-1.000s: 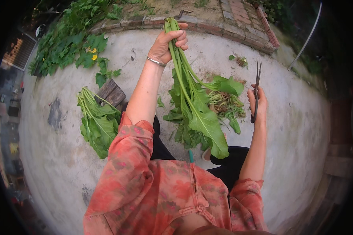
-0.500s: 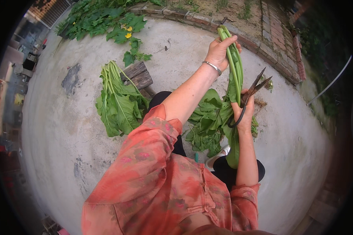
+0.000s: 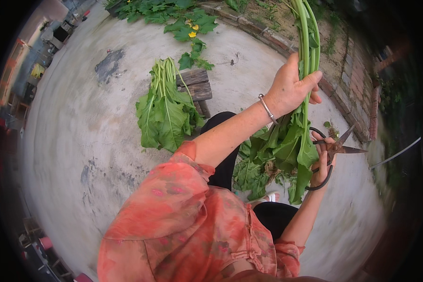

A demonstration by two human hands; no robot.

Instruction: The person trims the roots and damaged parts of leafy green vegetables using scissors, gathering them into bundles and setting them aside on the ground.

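Note:
My left hand [image 3: 291, 89] is closed round the pale green stems of a bunch of leafy greens [image 3: 307, 47]. The stems point up and away, and the broad leaves hang below the fist. To the right of those leaves, my right hand [image 3: 321, 173] holds rusty scissors [image 3: 334, 147] with black looped handles. Their blades are spread and point right, apart from the bunch. Another pile of leafy greens [image 3: 167, 115] lies at the left against a small wooden bench [image 3: 199, 87]. Loose leaves [image 3: 250, 175] lie on the ground under the held bunch, partly hidden by it.
Pale concrete ground [image 3: 98, 122] spreads around me. A brick edging [image 3: 268, 35] borders a soil bed at the far right. A vine with yellow flowers [image 3: 192, 34] creeps in at the top. My shoe [image 3: 270, 197] shows near the loose leaves.
My left hand has shifted down the stems and lies nearer, still gripping the bunch. My right hand has moved away from the bunch to the right, the scissors turning to point right. The view has swung.

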